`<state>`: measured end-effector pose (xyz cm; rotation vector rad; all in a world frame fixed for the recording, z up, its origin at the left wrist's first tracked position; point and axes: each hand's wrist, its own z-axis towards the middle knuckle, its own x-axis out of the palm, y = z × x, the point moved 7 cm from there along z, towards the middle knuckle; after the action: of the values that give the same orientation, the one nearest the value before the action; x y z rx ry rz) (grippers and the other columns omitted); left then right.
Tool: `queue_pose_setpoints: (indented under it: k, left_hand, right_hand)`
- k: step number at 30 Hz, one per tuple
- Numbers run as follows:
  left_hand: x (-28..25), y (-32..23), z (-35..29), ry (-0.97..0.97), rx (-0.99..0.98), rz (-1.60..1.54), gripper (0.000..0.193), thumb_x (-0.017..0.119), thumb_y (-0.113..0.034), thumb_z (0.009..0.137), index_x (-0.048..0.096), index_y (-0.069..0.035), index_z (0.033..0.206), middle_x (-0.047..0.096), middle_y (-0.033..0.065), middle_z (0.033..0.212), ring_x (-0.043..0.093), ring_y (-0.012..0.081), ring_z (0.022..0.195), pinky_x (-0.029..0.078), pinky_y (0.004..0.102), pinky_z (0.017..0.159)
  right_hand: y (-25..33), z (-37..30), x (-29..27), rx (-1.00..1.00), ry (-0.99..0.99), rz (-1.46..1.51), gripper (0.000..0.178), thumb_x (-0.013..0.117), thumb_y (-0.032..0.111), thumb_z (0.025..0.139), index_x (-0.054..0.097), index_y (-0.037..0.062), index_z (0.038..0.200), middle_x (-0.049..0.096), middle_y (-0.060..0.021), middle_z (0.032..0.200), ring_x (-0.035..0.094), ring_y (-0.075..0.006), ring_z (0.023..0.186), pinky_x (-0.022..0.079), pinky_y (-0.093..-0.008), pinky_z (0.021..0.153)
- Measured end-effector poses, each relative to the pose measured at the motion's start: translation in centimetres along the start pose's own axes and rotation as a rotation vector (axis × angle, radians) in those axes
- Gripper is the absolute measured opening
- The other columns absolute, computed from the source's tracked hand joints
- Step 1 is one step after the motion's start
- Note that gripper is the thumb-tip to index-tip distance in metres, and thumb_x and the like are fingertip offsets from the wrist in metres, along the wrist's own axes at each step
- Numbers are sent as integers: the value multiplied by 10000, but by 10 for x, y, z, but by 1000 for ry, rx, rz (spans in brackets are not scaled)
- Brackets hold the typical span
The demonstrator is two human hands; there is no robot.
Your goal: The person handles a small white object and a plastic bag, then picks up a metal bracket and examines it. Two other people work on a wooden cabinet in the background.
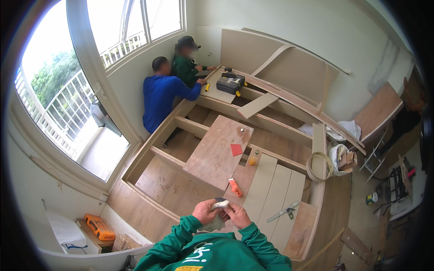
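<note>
Close to my chest, both hands are closed on a crumpled white and grey cloth (221,204). My left hand (205,212) grips its left side, and my right hand (238,216) pinches the right side. A grey-green part of it hangs below my fingers. Just beyond my hands, an orange-handled tool (235,187) lies on a wooden board. A combination square (283,211) rests on beige panels (263,186) to the right. Farther off are a small bottle of yellow liquid (253,157) and a red square sheet (236,149).
A large wooden bed-like frame (168,156) with open compartments fills the middle. Two people (162,97) lean over its far left corner beside a black toolbox (231,84). An orange case (99,227) sits at lower left. Coiled edging strip (311,172) and a ladder (374,156) stand right.
</note>
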<state>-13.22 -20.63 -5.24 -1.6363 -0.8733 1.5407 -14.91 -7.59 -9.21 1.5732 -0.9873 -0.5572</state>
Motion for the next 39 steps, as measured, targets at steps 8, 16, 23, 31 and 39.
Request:
queue_pose_setpoints:
  k: [8,16,23,31,39]
  left_hand:
    - [0,-8,-3,-17,87,-112,242,636,-102,802,588,-42,1031,636,179,917,630,344,849,497,390,739]
    - [2,-2,-2,63,81,-63,207,627,-112,812,591,-41,1003,626,179,886,615,350,835,485,394,721]
    - [-1,-8,-5,57,83,31,169,648,-139,792,597,-55,930,621,171,806,610,366,774,485,407,659]
    - [-3,-9,-10,-8,75,-10,185,652,-112,766,600,-46,930,617,170,814,609,363,782,487,404,671]
    - [-7,-14,-13,-102,149,-39,226,626,-35,732,594,-19,956,564,153,871,579,353,832,476,384,733]
  right_hand:
    - [9,-2,2,-3,1,11,211,497,198,964,622,45,1037,604,2,787,554,-69,665,476,-219,623]
    - [8,-5,5,45,37,60,227,489,208,968,622,29,1004,611,-13,774,558,-81,661,472,-225,623]
    - [8,-6,5,23,64,110,255,478,237,975,629,34,1006,623,-11,775,568,-74,654,489,-225,619]
    - [11,-5,4,-25,85,89,259,485,253,974,626,40,1015,622,-3,799,558,-63,651,474,-215,608]
    - [13,-2,8,-44,99,57,255,493,250,971,625,36,1009,615,4,813,550,-60,669,469,-214,621]
